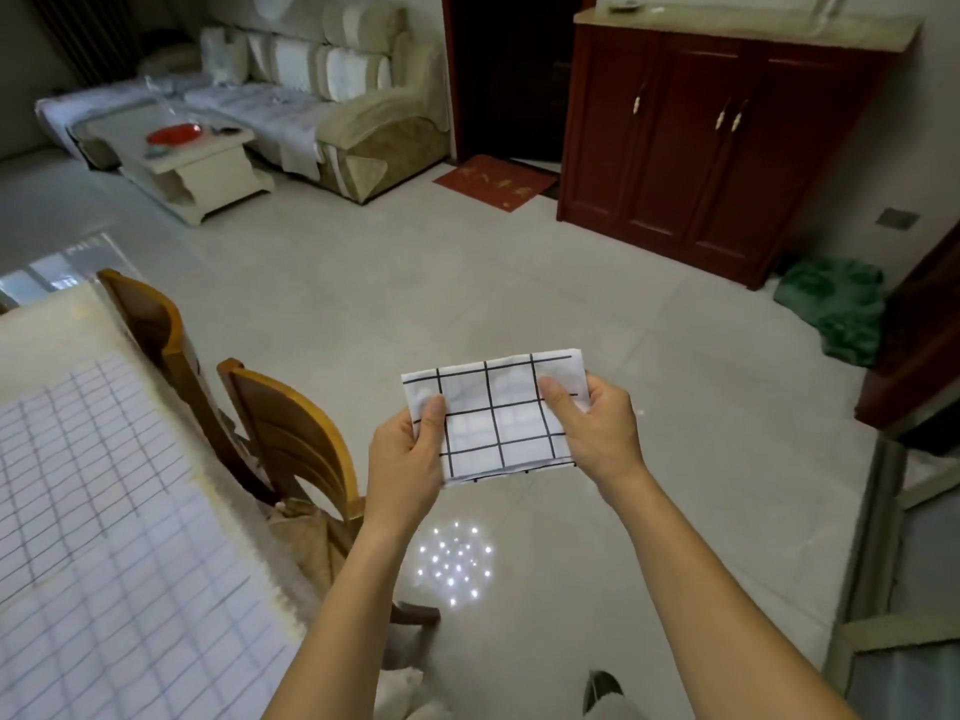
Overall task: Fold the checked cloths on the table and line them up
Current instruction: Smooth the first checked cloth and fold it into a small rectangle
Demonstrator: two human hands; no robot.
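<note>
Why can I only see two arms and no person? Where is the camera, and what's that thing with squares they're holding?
The camera sits on the person's head and looks down, so you see what they see: just their own arms. The left hand and the right hand each pinch one side of a small checked cloth. It is white with black lines, looks folded, and is held in the air above the floor. On the left is the table, with a bigger checked cloth spread flat on it. Two wooden chairs stand beside the table.
</note>
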